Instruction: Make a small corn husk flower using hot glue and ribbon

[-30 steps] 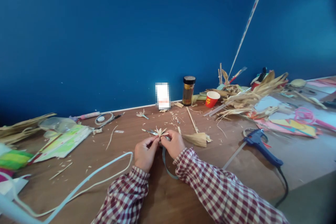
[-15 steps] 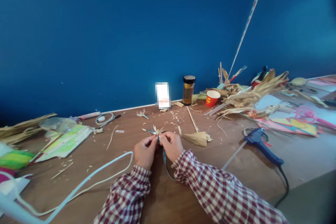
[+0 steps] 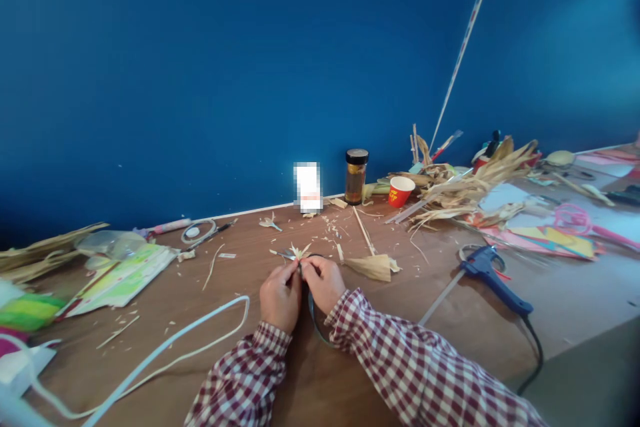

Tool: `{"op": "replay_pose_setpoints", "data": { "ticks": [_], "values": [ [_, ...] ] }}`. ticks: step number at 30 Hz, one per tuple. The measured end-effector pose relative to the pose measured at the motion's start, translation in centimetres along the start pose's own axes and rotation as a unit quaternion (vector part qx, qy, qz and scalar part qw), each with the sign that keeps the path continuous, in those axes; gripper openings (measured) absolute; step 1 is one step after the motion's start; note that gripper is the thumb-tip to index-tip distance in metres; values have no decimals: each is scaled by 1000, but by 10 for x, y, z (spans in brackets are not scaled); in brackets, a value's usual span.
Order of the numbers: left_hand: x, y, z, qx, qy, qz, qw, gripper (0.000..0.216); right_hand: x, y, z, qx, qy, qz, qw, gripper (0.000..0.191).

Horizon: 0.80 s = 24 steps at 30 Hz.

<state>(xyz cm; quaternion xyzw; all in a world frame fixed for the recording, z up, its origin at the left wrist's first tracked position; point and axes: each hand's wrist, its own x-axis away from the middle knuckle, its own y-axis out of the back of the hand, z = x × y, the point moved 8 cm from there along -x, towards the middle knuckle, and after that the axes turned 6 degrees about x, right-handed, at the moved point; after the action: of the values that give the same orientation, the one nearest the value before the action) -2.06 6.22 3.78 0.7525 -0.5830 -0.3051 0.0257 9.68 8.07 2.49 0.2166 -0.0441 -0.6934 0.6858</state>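
My left hand (image 3: 280,295) and my right hand (image 3: 325,283) meet at the middle of the brown table. Between their pinched fingertips is a small flower-like bundle of pale corn-husk strips (image 3: 301,251), its strips fanning out at the top. From beneath my right hand a dark greenish-blue strip of tape (image 3: 314,320) curves down toward the table. Just behind the fingertips lies a thin metal tool with a pointed end (image 3: 285,255), partly hidden by the hands. A flat piece of dried corn husk (image 3: 373,267) rests to the right of my right hand.
Blue glue gun (image 3: 500,280) lies at right, its cord off the front edge. Behind are a capped jar (image 3: 356,177), a red paper cup (image 3: 401,192) and a heap of husks (image 3: 480,183). A white cable (image 3: 175,333) loops at front left. Husk scraps litter the table.
Both hands stay together on the bundle, with the left hand turned slightly more upright. The bundle's strips look more spread. The whole view has shifted a little.
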Motion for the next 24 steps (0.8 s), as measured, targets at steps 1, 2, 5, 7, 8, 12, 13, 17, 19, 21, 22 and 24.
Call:
{"op": "replay_pose_setpoints", "data": {
  "ticks": [1,2,5,7,8,12,13,17,19,21,22,24],
  "values": [
    [-1,1,5,29,26,-6,999,23,-2,-2,-3,-18,-7,12,1000,27],
    [-2,2,12,64,58,-11,996,23,-4,-4,-6,-38,-17,22,999,27],
    [-3,0,33,180,163,-22,970,26,-7,-6,-12,-95,-44,41,994,27],
    [-2,-3,42,236,207,-25,949,30,-7,-7,-10,-116,-48,50,991,26],
    [-2,-4,45,253,220,-27,942,32,-7,-7,-9,-119,-48,55,990,25],
    [-1,-7,49,293,243,-29,924,40,-5,-6,-4,-97,-36,56,993,25],
    [-1,-8,50,299,248,-26,921,43,-5,-5,-3,-86,-24,51,995,25],
    [0,-9,52,280,258,-12,924,40,-4,-3,0,-58,14,37,997,26],
    [0,-9,53,267,252,-5,930,36,-4,-3,-1,-63,13,38,997,26],
    [-1,-11,53,272,248,3,930,34,-5,-3,-4,-73,2,41,997,27],
    [-1,-12,54,279,248,5,928,34,-6,-4,-5,-76,-4,45,996,27],
    [0,-13,54,293,252,7,922,33,-7,-5,-7,-77,-12,60,995,27]
  ]
}}
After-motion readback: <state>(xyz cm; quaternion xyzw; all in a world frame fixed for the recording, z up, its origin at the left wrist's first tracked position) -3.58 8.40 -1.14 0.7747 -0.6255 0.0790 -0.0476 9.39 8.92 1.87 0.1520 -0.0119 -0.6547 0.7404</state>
